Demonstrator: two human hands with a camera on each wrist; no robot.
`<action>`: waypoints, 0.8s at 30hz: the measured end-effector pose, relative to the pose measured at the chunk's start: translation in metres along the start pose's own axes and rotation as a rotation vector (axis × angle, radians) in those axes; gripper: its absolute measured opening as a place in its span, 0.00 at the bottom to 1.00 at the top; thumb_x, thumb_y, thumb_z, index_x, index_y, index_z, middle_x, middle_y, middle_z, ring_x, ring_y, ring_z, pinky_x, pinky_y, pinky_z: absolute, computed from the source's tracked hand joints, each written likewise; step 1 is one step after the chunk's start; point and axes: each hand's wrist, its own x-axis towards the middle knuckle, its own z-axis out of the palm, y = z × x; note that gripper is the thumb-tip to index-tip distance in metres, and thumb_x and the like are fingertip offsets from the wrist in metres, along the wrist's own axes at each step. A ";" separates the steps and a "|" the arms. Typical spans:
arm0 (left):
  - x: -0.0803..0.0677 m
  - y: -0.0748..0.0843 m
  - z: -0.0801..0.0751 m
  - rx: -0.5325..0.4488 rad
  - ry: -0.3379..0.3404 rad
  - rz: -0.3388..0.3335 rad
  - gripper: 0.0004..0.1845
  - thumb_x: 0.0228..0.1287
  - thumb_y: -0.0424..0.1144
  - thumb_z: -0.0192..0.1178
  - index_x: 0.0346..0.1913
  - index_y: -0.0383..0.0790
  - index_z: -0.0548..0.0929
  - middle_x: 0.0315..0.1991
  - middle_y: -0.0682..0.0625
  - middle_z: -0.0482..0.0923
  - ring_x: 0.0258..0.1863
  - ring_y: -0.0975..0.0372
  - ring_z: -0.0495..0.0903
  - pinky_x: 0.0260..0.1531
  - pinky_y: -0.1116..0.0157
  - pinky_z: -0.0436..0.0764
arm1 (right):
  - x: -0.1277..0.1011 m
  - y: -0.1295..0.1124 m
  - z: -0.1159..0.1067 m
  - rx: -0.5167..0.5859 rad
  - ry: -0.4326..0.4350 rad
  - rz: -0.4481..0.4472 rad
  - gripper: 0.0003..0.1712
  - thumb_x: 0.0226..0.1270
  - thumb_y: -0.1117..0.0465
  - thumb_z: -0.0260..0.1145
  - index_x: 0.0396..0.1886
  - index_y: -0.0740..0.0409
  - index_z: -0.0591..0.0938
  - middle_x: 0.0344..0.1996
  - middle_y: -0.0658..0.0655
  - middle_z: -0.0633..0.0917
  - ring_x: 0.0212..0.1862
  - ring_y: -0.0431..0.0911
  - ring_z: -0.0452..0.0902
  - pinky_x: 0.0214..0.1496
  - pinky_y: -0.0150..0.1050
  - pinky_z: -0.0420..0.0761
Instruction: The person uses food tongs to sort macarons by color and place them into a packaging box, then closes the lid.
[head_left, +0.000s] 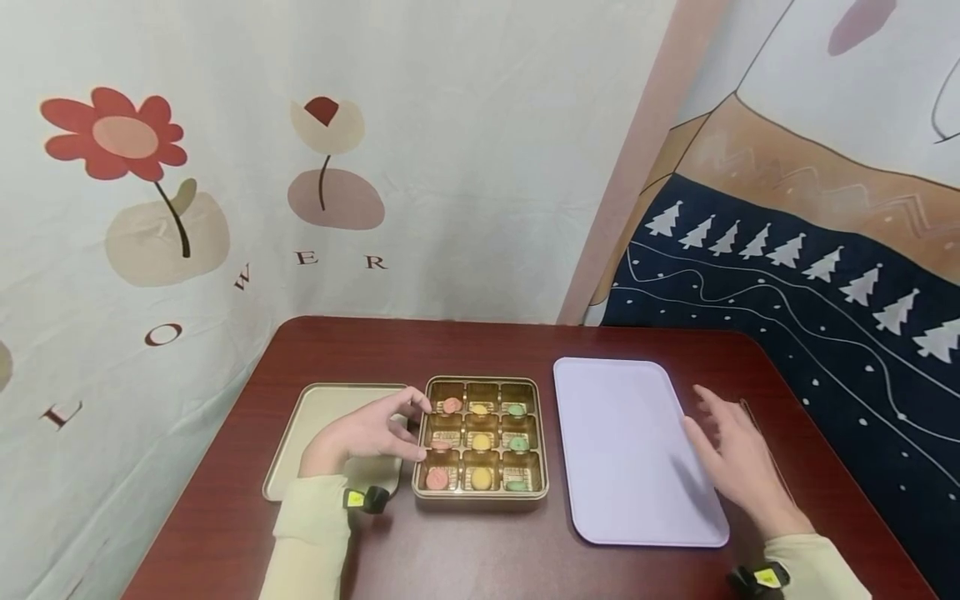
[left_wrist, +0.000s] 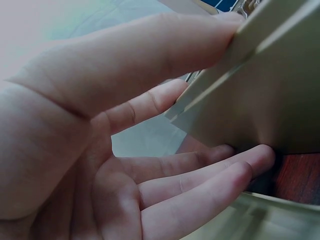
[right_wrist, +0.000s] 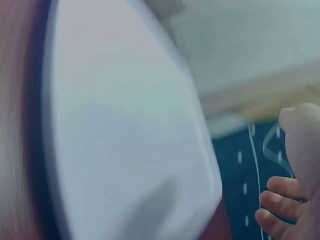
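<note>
Both arms wear pale cream-green long sleeves [head_left: 315,533], loose at the cuffs. At each wrist sits a small black device with a bright yellow-green patch, left [head_left: 365,498] and right [head_left: 759,577]. The hands are bare.

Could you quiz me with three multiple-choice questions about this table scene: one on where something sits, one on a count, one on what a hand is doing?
1. Where is the lavender tray?
A. right of the gold tin
B. left of it
C. on top of it

2. How many compartments does the gold tin have?
A. four
B. six
C. nine

3. What is the left hand doing?
A. lying flat on the tray
B. touching the tin's left side
C. hanging off the table

Answers: 1 A, the tray lies to the tin's right. 2 C, three rows of three. 3 B, fingers meet the tin's wall.
</note>
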 end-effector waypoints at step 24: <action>-0.059 0.008 -0.029 0.331 0.281 0.100 0.25 0.61 0.41 0.78 0.58 0.46 0.80 0.57 0.38 0.81 0.51 0.44 0.87 0.49 0.52 0.89 | 0.038 -0.179 0.091 0.328 -0.249 -0.434 0.37 0.75 0.51 0.68 0.80 0.49 0.69 0.63 0.59 0.79 0.57 0.52 0.81 0.59 0.52 0.84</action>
